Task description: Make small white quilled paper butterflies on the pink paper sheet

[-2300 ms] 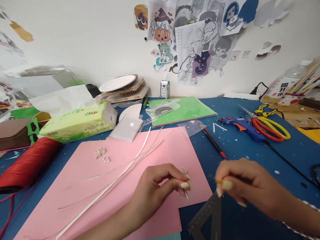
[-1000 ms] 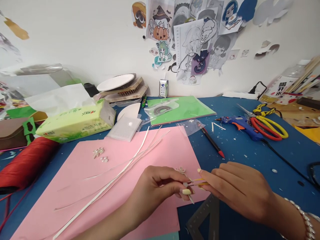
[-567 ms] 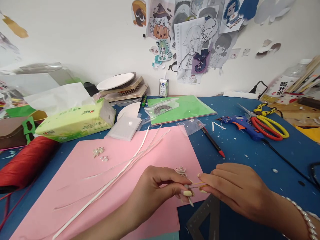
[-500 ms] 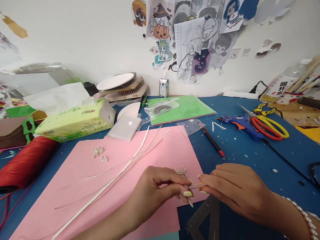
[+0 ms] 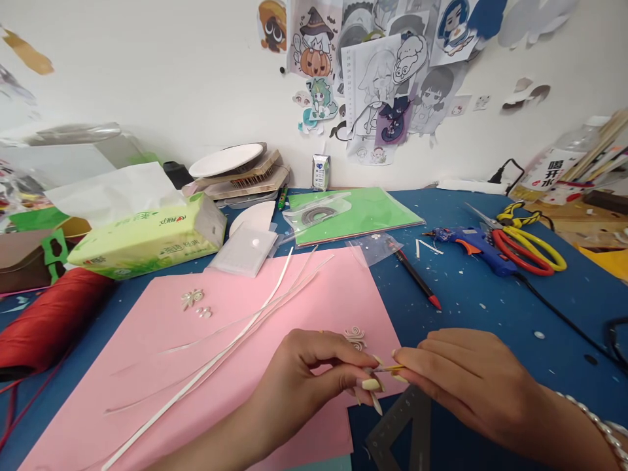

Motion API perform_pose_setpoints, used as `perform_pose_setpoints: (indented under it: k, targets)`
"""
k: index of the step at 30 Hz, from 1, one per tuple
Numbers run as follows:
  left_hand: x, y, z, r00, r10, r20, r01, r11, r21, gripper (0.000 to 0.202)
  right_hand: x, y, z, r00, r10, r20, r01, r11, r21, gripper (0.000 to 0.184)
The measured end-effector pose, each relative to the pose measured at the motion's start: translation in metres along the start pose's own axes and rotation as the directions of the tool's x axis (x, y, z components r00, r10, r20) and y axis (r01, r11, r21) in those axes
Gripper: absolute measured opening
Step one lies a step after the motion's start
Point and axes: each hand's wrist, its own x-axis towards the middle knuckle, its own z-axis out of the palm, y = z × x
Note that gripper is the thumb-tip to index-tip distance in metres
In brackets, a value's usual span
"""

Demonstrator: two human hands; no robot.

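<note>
My left hand (image 5: 314,379) and my right hand (image 5: 461,379) meet over the near right corner of a pink paper sheet (image 5: 235,340). The right hand's fingers pinch a thin yellow stick (image 5: 387,369), its tip pointing left. The left hand's thumb and forefinger pinch something tiny at that tip; I cannot make out what it is. A small coiled paper scroll (image 5: 354,335) lies on the pink sheet just beyond the left hand. Several long white paper strips (image 5: 235,340) lie across the sheet.
A grey set square (image 5: 402,425) lies under my hands. Tissue pack (image 5: 147,239) and red thread spool (image 5: 49,320) are at left. Green sheet (image 5: 363,212), red pencil (image 5: 417,281), blue glue gun (image 5: 471,245) with its cable, and scissors (image 5: 530,252) lie behind and right.
My right hand came leftward with the yellow stick until it met my left hand's fingertips. Both hands have since dropped slightly nearer to me, still pinched together.
</note>
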Motion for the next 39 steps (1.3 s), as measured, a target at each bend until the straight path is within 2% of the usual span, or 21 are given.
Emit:
perform_pose_setpoints:
  k: [13,22,33,39]
  targets:
    - [-0.0018,0.0038,-0.0019,0.995,0.085,-0.061,-0.07,0.974,0.217,0.011,0.0,0.0019,0.0043,1.0,0.025,-0.012,-0.025,1.0,-0.003,0.012]
    - [-0.0014,0.0014,-0.0023,0.97,0.239,-0.051,-0.203,0.903,0.38,0.011,0.0016,0.0036,0.006,0.999,0.004,-0.038,-0.005,1.0,-0.029,0.012]
    - [-0.0025,0.0008,0.0015,0.967,0.252,-0.034,-0.222,0.901,0.372,0.009,-0.0022,0.0018,0.0027,0.996,0.006,0.093,-0.014,0.996,0.086,0.015]
    - [-0.0022,-0.0016,0.0019,0.98,0.198,-0.025,-0.178,0.925,0.335,0.008,-0.0025,0.0005,0.0026,0.991,0.046,0.129,-0.066,0.986,0.153,0.012]
